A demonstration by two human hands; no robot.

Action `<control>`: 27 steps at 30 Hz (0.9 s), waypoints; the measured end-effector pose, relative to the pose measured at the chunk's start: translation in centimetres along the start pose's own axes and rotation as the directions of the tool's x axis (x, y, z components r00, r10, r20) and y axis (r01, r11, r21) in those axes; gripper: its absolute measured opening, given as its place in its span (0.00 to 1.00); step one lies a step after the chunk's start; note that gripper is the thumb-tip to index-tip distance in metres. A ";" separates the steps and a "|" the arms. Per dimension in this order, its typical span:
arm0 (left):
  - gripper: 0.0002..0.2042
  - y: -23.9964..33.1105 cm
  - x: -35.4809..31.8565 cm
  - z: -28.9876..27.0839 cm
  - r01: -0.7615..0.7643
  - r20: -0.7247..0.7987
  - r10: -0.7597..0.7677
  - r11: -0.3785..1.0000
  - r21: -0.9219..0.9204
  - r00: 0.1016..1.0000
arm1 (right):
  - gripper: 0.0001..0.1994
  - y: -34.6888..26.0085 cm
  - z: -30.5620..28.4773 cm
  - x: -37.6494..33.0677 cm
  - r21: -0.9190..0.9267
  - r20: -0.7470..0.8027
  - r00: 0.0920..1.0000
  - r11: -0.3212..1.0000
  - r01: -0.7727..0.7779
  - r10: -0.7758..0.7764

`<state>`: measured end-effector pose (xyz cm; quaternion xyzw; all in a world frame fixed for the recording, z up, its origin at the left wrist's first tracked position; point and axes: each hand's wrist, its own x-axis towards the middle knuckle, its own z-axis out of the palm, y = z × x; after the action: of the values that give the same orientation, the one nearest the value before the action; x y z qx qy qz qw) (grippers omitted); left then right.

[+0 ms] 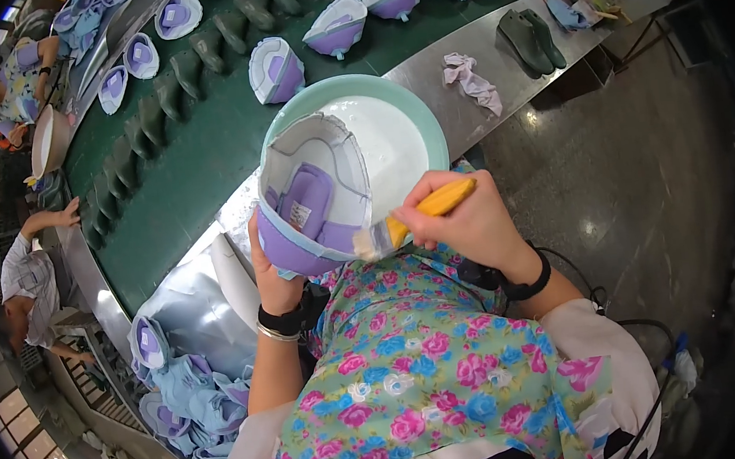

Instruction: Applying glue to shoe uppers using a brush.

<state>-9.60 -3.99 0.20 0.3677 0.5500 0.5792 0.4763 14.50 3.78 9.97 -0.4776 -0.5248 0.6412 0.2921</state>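
My left hand [272, 270] grips a purple and light-blue shoe upper [325, 158], tilted with its pale underside facing up. The upper is held over the near left part of a mint-green basin [435, 126] that contains white liquid [394, 134]. In my right hand [464, 220] is a paintbrush [436, 205] with a yellow handle, gripped between thumb and fingers. Its pale bristles touch the lower right rim of the upper. Part of the basin is hidden behind the upper and my right hand.
Dark shoe lasts [184, 74] and more purple uppers [336, 27] line a green conveyor belt [200, 148]. A pink cloth [471, 83] and two dark lasts [530, 41] lie on the metal ledge [423, 74]. Uppers are piled [190, 392] at lower left. Two people work at far left.
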 end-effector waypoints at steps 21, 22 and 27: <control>0.11 -1.4 0.7 0.5 0.950 0.844 -0.441 0.082 -0.301 0.305 | 0.06 -2.0 -0.7 6.1 -0.166 0.346 0.818 0.828 0.536 -0.460; 0.09 -0.6 0.1 1.6 0.903 0.616 -0.667 0.237 -0.358 0.419 | 0.05 -1.0 -1.9 5.5 -0.187 0.249 0.917 0.913 0.362 -0.312; 0.13 1.6 0.2 -1.4 0.578 0.294 -0.499 0.674 -0.460 0.816 | 0.07 0.3 -4.4 3.9 -0.147 0.017 0.991 0.980 0.134 -0.133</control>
<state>-11.22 -4.08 1.59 0.0836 0.4163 0.5128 0.7461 17.12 8.80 8.49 -0.4593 -0.6028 0.5812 0.2965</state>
